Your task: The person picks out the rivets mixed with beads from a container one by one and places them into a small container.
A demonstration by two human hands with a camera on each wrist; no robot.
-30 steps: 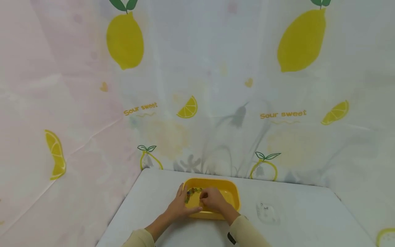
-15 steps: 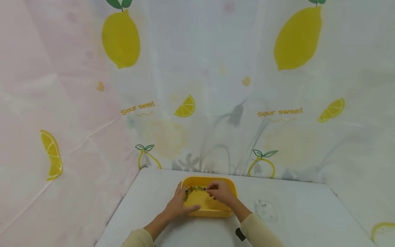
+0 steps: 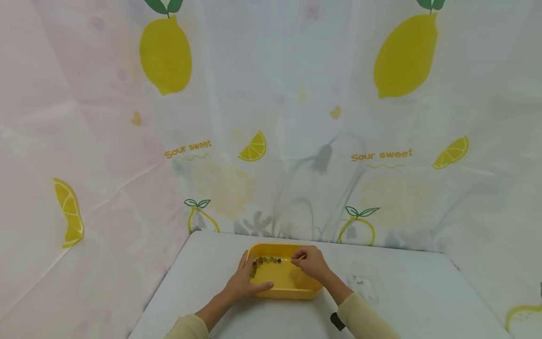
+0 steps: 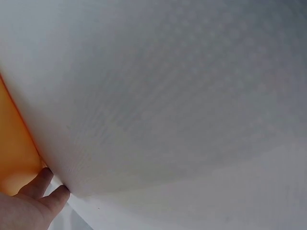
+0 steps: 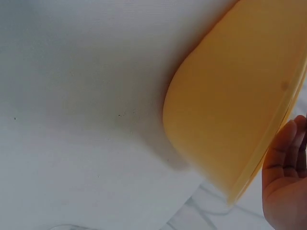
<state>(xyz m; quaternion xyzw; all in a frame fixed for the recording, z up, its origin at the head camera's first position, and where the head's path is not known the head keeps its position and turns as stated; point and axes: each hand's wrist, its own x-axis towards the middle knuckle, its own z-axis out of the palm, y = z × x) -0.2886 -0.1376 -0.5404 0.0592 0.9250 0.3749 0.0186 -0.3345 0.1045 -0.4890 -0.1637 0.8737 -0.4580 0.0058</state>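
Observation:
A row of small coloured round beads curves along the left and back inside of the yellow tray. A thin pale string runs from the blue bead at the row's right end toward my right hand. The right hand is over the tray's right side, thumb and fingertips pinching the string. My left hand rests at the tray's front left corner, thumb stretched over the front rim and fingers along the left side. In the left wrist view two fingertips lie by the tray's outer wall.
The tray stands on a white table. Right of it lies a clear plastic piece with small dark marks. A lemon-print cloth hangs behind and on the left. A dark band shows at the right sleeve.
My right hand has moved right and slightly back from the tray's middle, and more beads and a length of string now show. The left hand keeps its place on the tray.

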